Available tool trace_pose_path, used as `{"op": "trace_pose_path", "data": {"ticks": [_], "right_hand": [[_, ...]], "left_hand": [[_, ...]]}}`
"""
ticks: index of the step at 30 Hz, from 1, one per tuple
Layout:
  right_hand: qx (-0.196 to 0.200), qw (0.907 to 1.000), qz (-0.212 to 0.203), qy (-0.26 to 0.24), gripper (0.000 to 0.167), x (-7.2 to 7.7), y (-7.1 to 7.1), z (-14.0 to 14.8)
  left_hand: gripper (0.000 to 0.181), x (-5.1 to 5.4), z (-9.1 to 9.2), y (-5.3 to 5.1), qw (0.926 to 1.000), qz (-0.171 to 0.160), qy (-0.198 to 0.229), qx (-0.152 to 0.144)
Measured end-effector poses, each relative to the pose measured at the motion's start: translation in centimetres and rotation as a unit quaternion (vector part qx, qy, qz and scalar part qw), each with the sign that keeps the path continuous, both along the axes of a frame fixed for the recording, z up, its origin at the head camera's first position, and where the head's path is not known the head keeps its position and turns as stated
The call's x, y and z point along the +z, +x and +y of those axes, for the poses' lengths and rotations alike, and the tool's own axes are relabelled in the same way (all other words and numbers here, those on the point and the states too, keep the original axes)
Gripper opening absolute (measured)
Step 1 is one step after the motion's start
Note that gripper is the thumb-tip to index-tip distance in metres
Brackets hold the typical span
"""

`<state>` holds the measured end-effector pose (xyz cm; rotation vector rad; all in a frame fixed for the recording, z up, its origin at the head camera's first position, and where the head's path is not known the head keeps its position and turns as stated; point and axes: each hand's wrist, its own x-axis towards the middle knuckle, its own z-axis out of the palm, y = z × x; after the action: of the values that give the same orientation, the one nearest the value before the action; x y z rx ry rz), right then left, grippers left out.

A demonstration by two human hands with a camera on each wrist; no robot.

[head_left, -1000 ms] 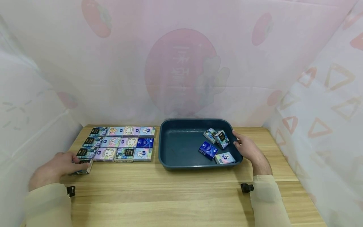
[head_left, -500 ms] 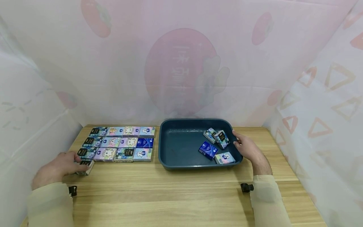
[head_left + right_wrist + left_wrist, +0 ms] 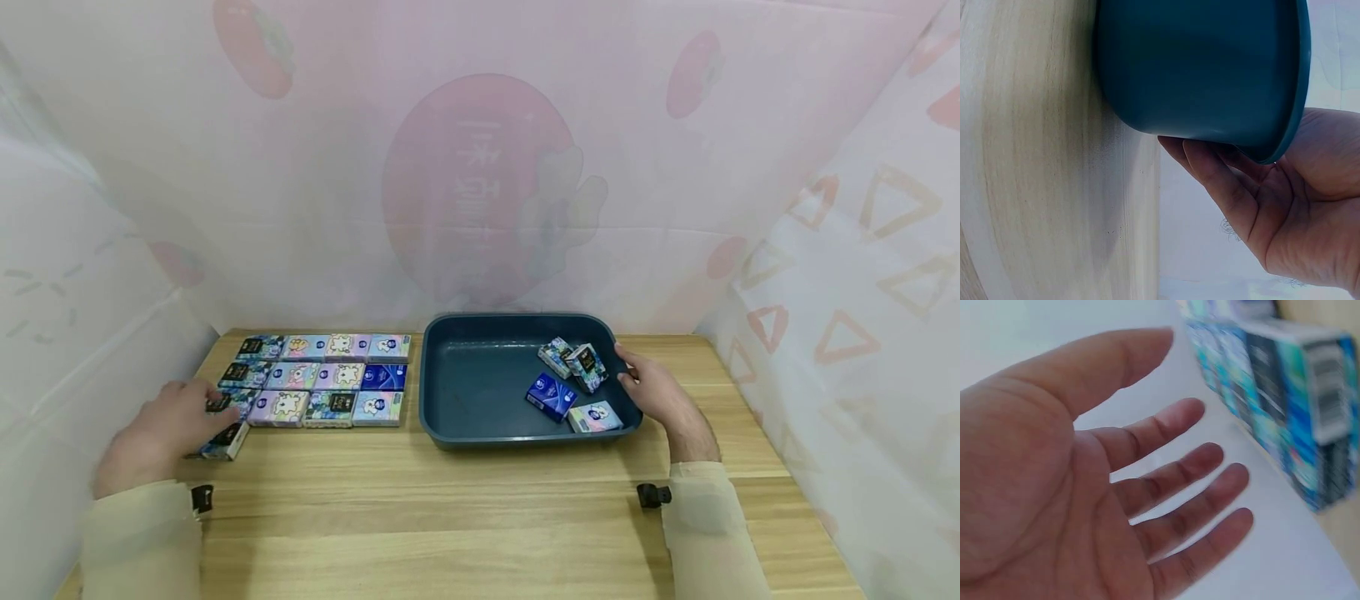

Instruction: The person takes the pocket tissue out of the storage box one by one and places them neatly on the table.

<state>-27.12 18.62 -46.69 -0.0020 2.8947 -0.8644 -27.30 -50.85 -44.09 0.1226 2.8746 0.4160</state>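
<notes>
My left hand (image 3: 167, 423) hovers over the front-left corner of the laid-out tissue packs. In the left wrist view its fingers (image 3: 1175, 472) are spread and relaxed, holding nothing, apart from a dark floral tissue pack (image 3: 1297, 400). Directly below that hand in the head view lies the front-left tissue pack (image 3: 227, 442), partly covered. My right hand (image 3: 657, 392) grips the right rim of a dark teal tray (image 3: 480, 440), with the thumb at the rim and fingers against the outer wall (image 3: 1197, 75). Inside the tray are a blue tissue pack (image 3: 551, 397) and several patterned ones.
Several tissue packs (image 3: 330, 375) lie flat in rows at the table's left, close to one another. The wooden table (image 3: 450, 525) meets a pale printed backdrop (image 3: 322, 275) behind and at both sides.
My left hand has nudged the front-left tissue pack slightly right against the row, let go of it and moved up and away. The right hand and tray have stayed in place.
</notes>
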Motion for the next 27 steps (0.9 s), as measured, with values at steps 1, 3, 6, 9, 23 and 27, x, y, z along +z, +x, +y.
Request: {"op": "trace_pose_path", "data": {"ticks": [1,3,6,9,23,27], "right_hand": [[0.000,1.0000,-0.001,0.001,0.063,0.0,0.0,0.0],[-0.001,1.0000,0.000,0.002,0.063,0.0,0.0,0.0],[-0.001,1.0000,0.002,0.003,0.063,0.0,0.0,0.0],[-0.001,1.0000,0.002,0.004,0.063,0.0,0.0,-0.1],[-0.002,1.0000,0.004,0.000,0.062,0.0,-0.1,0.0],[0.001,1.0000,0.009,-0.001,0.062,-0.2,0.0,0.0]], "left_hand": [[0.063,0.2,0.5,-0.1,0.9999,0.014,-0.001,-0.005],[0.065,0.5,1.7,-0.3,0.9991,0.040,-0.001,-0.017],[0.066,0.8,3.6,-0.4,0.9971,0.069,-0.003,-0.032],[0.067,0.9,5.6,-0.4,0.9950,0.090,-0.007,-0.041],[0.051,1.3,14.5,0.7,0.9756,0.188,0.011,-0.112],[0.050,1.3,17.1,1.1,0.9704,0.201,0.006,-0.133]]}}
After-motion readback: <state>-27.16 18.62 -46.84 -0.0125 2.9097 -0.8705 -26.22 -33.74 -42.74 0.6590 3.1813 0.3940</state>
